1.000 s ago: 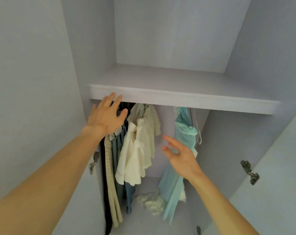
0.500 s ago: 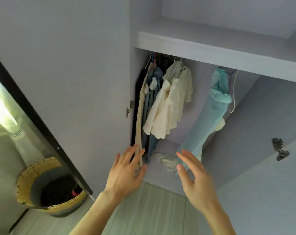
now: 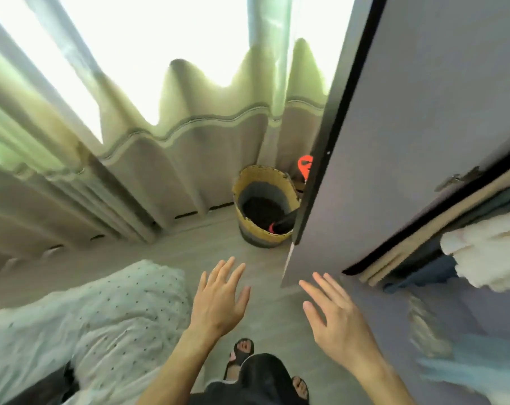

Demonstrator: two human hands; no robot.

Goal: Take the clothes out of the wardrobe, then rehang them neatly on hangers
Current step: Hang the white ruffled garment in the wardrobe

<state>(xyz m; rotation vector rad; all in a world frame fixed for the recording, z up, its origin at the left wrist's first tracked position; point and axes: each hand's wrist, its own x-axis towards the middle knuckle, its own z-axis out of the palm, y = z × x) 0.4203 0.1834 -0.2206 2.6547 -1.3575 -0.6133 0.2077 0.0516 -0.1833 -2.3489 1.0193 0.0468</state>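
Observation:
My left hand [image 3: 218, 299] and my right hand [image 3: 335, 320] hover low in the middle of the view, fingers spread, holding nothing. The wardrobe's open door [image 3: 408, 118] fills the upper right. Past its lower edge, at the far right, hang a cream garment [image 3: 487, 252] and dark blue clothes [image 3: 423, 273]; a light blue garment [image 3: 476, 363] blurs the bottom right corner. Both hands are left of and apart from the clothes.
A woven basket [image 3: 262, 206] with dark contents stands on the floor by the door's edge, an orange object [image 3: 305, 165] behind it. A bed with dotted white bedding [image 3: 96, 323] lies at the left. Curtains [image 3: 131, 141] cover the window. My sandalled feet [image 3: 242, 352] are below.
The view has swung left and down from the wardrobe's inside to the floor, basket and bed. Both hands dropped away from the hanging clothes and stay empty.

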